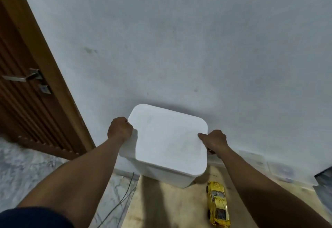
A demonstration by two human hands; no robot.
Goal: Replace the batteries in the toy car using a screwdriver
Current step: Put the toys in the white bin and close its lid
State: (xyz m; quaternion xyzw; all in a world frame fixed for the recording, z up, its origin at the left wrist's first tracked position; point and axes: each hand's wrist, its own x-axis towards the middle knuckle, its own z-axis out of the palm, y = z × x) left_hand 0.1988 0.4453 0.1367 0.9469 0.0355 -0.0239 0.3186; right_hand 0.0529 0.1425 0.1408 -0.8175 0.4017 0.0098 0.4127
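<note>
A brown slatted wooden door (27,77) is seen at far left. A white square plastic container with rounded corners (168,141) is gripped at its lid edges by both hands: the left hand (120,129) is curled closed around the left edge, the right hand (214,140) around the right. The glossy yellow toy car (217,203) lies on the beige worktop (161,206), below the container, nearer the right forearm.

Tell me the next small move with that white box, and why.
Probably lift the lid off the white box. Both hands grip it at opposite edges, left hand and right hand, and the yellow toy car lies untouched on the surface beside it. No screwdriver or batteries show, so they may be inside.
</note>
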